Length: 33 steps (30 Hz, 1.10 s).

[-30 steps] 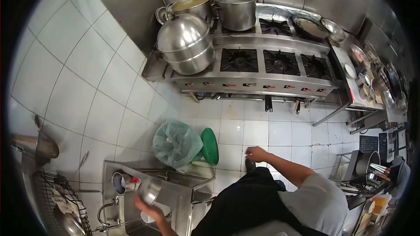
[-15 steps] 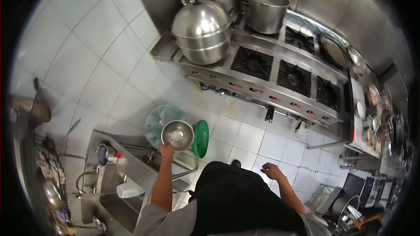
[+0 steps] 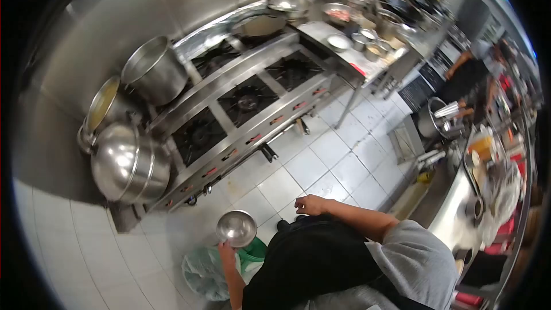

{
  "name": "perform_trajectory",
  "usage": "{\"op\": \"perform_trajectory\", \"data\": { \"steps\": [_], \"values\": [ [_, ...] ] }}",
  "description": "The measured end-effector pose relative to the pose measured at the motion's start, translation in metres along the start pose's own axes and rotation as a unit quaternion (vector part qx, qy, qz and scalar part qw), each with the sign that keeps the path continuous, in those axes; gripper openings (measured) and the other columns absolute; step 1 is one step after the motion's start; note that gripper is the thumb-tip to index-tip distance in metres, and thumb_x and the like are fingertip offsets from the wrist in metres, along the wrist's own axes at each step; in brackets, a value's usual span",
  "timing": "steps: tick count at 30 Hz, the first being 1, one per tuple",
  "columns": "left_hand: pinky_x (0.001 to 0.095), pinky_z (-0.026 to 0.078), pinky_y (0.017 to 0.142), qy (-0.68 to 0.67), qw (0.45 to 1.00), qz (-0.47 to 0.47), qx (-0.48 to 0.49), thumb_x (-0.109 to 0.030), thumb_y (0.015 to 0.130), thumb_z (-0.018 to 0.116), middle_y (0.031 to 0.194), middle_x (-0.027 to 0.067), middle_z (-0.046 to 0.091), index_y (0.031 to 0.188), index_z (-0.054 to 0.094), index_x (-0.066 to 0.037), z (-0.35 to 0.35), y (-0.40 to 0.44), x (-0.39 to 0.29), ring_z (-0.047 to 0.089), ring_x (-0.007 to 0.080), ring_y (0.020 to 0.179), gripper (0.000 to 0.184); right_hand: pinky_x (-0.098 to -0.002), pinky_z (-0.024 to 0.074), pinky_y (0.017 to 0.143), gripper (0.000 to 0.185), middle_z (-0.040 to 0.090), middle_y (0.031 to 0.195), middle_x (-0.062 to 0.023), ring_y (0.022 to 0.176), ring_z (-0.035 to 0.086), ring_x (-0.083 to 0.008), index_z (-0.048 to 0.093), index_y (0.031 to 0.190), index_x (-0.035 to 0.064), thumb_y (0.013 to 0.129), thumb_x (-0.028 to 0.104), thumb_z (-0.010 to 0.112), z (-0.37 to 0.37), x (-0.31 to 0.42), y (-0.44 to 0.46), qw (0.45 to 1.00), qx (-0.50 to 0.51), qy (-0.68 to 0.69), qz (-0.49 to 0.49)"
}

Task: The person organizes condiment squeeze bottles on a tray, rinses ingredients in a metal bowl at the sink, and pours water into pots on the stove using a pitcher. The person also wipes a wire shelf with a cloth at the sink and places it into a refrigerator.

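Observation:
My left hand [image 3: 227, 251] grips the rim of a shiny metal bowl [image 3: 236, 228], held out low in front of me at the left. Below and beside that arm is a bin with a pale green plastic liner [image 3: 201, 275], and its green lid [image 3: 252, 254] shows partly behind the bowl. My right hand [image 3: 311, 204] hangs in front of the black apron [image 3: 304, 258], above the floor, with fingers loosely bent and apart and nothing in them.
A gas stove [image 3: 247, 103] stands ahead, with a domed steamer [image 3: 129, 163] and large pots [image 3: 155, 72] at its left. A side table [image 3: 373, 66] holds bowls and small containers. At the right are a counter [image 3: 447, 195] and another person [image 3: 468, 74].
The view has swung right, bringing the side table and right counter closer and taking the sink out of view. The bowl has moved from over the sink to beside the bin, still in my left hand.

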State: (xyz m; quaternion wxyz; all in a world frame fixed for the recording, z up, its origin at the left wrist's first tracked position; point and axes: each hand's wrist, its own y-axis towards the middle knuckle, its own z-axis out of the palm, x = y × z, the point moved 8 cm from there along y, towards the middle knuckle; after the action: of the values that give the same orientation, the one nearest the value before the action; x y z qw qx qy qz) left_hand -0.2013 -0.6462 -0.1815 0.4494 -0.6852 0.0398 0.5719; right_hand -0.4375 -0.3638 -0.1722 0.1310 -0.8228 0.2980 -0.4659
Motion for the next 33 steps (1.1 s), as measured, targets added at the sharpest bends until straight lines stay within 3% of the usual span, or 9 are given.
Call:
{"op": "perform_trajectory", "data": {
  "steps": [5,9,14,18,19,20,22,29,33],
  "values": [
    [0.0362,0.043,0.090,0.327,0.887,0.321,0.059,0.007,0.081,0.045,0.119,0.0179,0.048,0.127,0.044,0.000,0.129,0.050,-0.118,0.049,0.0331,0.110,0.047,-0.0380,0.0477,0.082,0.042,0.064,0.096,-0.0141,0.092,0.061,-0.0314,0.057,0.108,0.0041,0.082,0.036,0.057,-0.001,-0.073,-0.041,0.989,-0.077,0.032,0.118],
    [0.0399,0.041,0.094,0.445,0.670,0.574,0.159,0.009,0.081,0.042,0.125,0.0203,0.044,0.129,0.044,-0.002,0.265,0.047,-0.142,0.046,0.0367,0.115,0.049,-0.0394,0.0470,0.085,0.042,0.063,0.103,-0.0161,0.097,0.060,-0.0332,0.058,0.107,0.0058,0.080,0.038,0.059,-0.009,-0.127,-0.092,0.951,-0.163,0.108,0.239],
    [0.0393,0.035,0.099,0.438,0.622,0.524,0.384,0.010,0.081,0.041,0.127,0.0208,0.043,0.128,0.044,-0.002,0.416,0.054,-0.110,0.046,0.0376,0.114,0.049,-0.0401,0.0465,0.086,0.046,0.063,0.105,-0.0182,0.100,0.058,-0.0345,0.058,0.111,0.0041,0.080,0.038,0.060,-0.003,-0.178,-0.122,0.911,-0.218,0.161,0.312],
    [0.0372,0.030,0.102,0.319,0.819,0.314,0.359,0.007,0.076,0.046,0.122,0.0209,0.047,0.129,0.041,-0.001,0.494,0.134,-0.080,0.046,0.0353,0.116,0.054,-0.0399,0.0467,0.086,0.045,0.063,0.104,-0.0184,0.099,0.059,-0.0349,0.058,0.110,0.0025,0.079,0.035,0.060,-0.013,-0.207,-0.134,0.896,-0.217,0.172,0.347],
    [0.0411,0.042,0.092,0.341,0.844,0.241,0.336,0.006,0.078,0.047,0.116,0.0178,0.051,0.128,0.041,-0.002,0.506,0.183,-0.048,0.051,0.0324,0.110,0.052,-0.0399,0.0467,0.086,0.045,0.063,0.104,-0.0184,0.099,0.059,-0.0349,0.058,0.110,0.0025,0.079,0.035,0.060,-0.022,-0.211,-0.135,0.905,-0.203,0.160,0.337],
    [0.0418,0.052,0.077,0.212,0.913,0.009,0.350,0.002,0.080,0.047,0.112,0.0145,0.053,0.127,0.041,-0.003,0.524,0.150,-0.057,0.056,0.0305,0.101,0.047,-0.0395,0.0471,0.085,0.044,0.064,0.103,-0.0181,0.098,0.060,-0.0346,0.059,0.110,0.0024,0.079,0.034,0.061,-0.029,-0.218,-0.139,0.900,-0.219,0.183,0.330],
    [0.0449,0.057,0.073,0.143,0.894,-0.056,0.421,-0.002,0.084,0.046,0.114,0.0152,0.052,0.120,0.043,-0.002,0.563,0.172,-0.045,0.059,0.0303,0.095,0.037,-0.0372,0.0481,0.084,0.045,0.065,0.100,-0.0167,0.095,0.062,-0.0307,0.058,0.110,0.0021,0.079,0.034,0.063,-0.042,-0.235,-0.147,0.891,-0.249,0.220,0.309],
    [0.0369,0.054,0.046,0.077,0.917,-0.024,0.390,-0.009,0.083,0.048,0.090,0.0214,0.059,0.111,0.039,0.006,0.680,0.227,-0.158,0.065,0.0285,0.065,0.033,-0.0369,0.0485,0.083,0.042,0.065,0.101,-0.0168,0.095,0.062,-0.0302,0.060,0.108,0.0000,0.080,0.031,0.062,-0.119,-0.263,-0.177,0.842,-0.295,0.262,0.370],
    [0.0395,0.055,0.049,0.027,0.932,0.017,0.362,-0.010,0.082,0.049,0.088,0.0214,0.057,0.106,0.037,0.005,0.754,0.301,-0.218,0.063,0.0311,0.064,0.030,-0.0337,0.0501,0.075,0.039,0.067,0.092,-0.0151,0.081,0.065,-0.0242,0.060,0.106,-0.0014,0.081,0.028,0.062,-0.122,-0.294,-0.180,0.804,-0.340,0.297,0.386]
  ]
}}
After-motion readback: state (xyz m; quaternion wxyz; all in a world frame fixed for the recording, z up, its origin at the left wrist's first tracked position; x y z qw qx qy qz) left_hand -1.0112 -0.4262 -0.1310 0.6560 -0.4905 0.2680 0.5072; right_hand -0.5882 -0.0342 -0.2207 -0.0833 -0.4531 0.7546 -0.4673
